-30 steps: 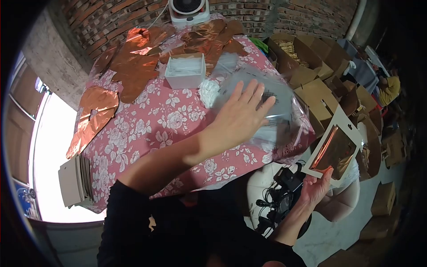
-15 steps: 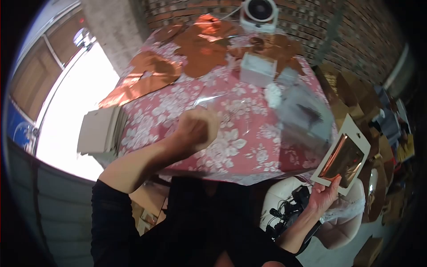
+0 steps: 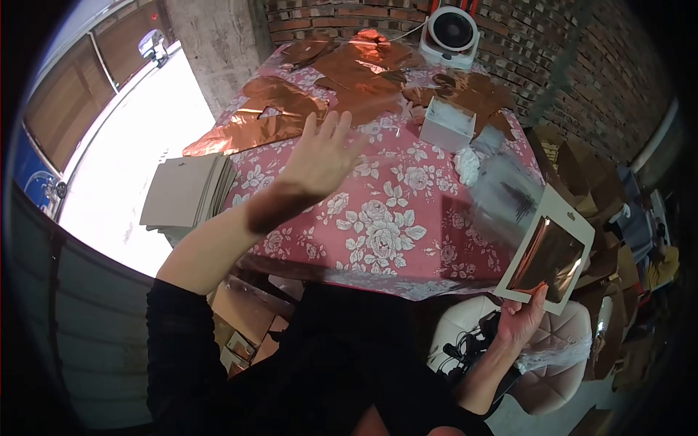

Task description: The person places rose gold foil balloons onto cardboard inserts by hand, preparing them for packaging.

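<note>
My left hand (image 3: 318, 158) is raised over the pink floral tablecloth (image 3: 382, 236), palm down with its fingers spread and nothing gripped. Large crumpled sheets of copper-coloured foil (image 3: 280, 109) lie just beyond it. At the table's right front corner, my right hand (image 3: 521, 321) pinches the lower edge of a cream card (image 3: 571, 216) with a hang hole at its top. A shiny copper-coloured foil panel (image 3: 550, 258) fills the card's middle. The card is tilted and held off the table, above a padded stool (image 3: 563, 330).
A stack of beige cards (image 3: 178, 190) sits at the table's left edge. On the right are a white open box (image 3: 447, 132), a crumpled white wad (image 3: 467, 167) and clear plastic bags (image 3: 504, 200). A white fan (image 3: 452, 33) stands at the back. Black cables (image 3: 465, 347) lie on the stool.
My left hand has opened from a curled shape and reached forward over the table. My right hand still holds the card, shifted slightly left in view. The whole view has tilted a little.
</note>
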`<state>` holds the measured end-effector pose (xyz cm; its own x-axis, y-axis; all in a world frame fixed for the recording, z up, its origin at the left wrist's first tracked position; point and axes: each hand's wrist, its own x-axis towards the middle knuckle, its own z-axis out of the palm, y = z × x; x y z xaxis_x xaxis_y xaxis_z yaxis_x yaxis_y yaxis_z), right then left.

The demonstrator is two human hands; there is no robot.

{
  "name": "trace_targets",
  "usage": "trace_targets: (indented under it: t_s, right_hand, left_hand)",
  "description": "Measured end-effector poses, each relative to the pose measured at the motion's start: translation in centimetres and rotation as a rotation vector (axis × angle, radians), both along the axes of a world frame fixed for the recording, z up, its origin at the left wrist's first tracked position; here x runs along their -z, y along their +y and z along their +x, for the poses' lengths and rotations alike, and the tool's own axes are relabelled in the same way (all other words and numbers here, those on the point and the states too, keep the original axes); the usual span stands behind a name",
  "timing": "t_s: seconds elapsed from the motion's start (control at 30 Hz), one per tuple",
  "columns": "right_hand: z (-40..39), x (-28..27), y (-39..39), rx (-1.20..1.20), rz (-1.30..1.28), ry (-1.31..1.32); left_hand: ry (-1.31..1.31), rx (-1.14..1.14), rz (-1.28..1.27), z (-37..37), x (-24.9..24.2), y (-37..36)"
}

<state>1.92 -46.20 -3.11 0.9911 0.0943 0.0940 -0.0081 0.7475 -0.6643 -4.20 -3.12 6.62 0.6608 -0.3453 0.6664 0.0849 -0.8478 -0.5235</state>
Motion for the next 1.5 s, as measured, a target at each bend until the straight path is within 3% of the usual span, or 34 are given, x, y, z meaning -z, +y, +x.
trace_targets:
  t_s: [0.07, 0.13, 0.17, 0.23, 0.27, 0.33, 0.37, 0.4, 0.47, 0.6, 0.67, 0.73, 0.83, 0.97, 1.27, 1.33, 1.4, 1.5]
  right_hand:
    - [0.0, 0.2, 0.1, 0.023, 0.008, 0.038]
    - [0.1, 0.4, 0.3, -0.039, 0.008, 0.012]
    - [0.1, 0.5, 0.4, -0.038, 0.014, 0.002]
    - [0.2, 0.3, 0.7, -0.024, 0.010, 0.028]
    - [0.3, 0.3, 0.7, -0.012, 0.007, 0.044]
    - [0.7, 0.3, 0.8, -0.016, -0.010, 0.034]
    - [0.8, 0.3, 0.8, -0.017, -0.026, 0.012]
    - [0.9, 0.4, 0.9, -0.020, -0.028, 0.019]
    - [1.1, 0.6, 1.0, -0.017, -0.014, 0.047]
    - [1.4, 0.7, 1.0, -0.042, -0.024, 0.044]
    - [1.4, 0.6, 1.2, -0.008, -0.038, 0.086]
    - [1.5, 0.8, 1.5, -0.018, -0.047, 0.091]
    - [1.9, 1.0, 1.9, -0.037, -0.038, 0.089]
    - [1.8, 0.9, 2.3, -0.010, -0.092, 0.088]
    - [2.2, 1.3, 3.3, -0.001, -0.129, 0.100]
    - [2.2, 1.0, 3.4, -0.007, -0.131, 0.090]
    - [2.1, 0.7, 3.5, 0.004, -0.130, 0.094]
    - [2.0, 0.8, 3.3, 0.018, -0.101, 0.126]
  left_hand:
    - [-0.034, 0.126, 0.004, 0.2, -0.5, 0.2]
    - [0.496, 0.003, -0.551, -0.4, 0.5, -0.3]
    - [0.504, 0.005, -0.551, -0.6, 1.0, -0.6]
    - [0.918, -0.059, -0.668, -0.9, 2.1, -0.8]
    - [0.931, -0.063, -0.673, -0.9, 3.1, -0.4]
    - [0.640, 0.117, -0.519, -0.4, 5.8, 1.4]
    - [0.388, 0.331, -0.458, 0.5, 7.9, 2.9]
    - [0.394, 0.327, -0.462, 0.5, 7.6, 2.7]
    - [0.322, 0.014, -0.377, 0.7, 7.0, 1.9]
    - [0.361, -0.008, -0.570, 0.2, 6.6, -0.4]
    - [0.311, -0.253, -0.571, -0.2, 4.6, -2.3]
    - [0.362, -0.314, -0.589, 0.7, 5.9, -0.3]
    - [0.643, -0.525, -0.696, 2.8, 6.8, 3.5]
    - [0.785, -0.513, -0.792, 3.6, 6.2, 4.4]
    - [0.701, -0.083, -0.821, 3.2, 9.0, 6.8]
    - [0.535, 0.111, -0.278, 3.6, 7.8, 7.1]
    - [0.539, -0.155, -1.151, 5.1, 3.9, 7.3]
    - [0.130, -0.114, -1.027, 5.1, -3.9, 5.5]
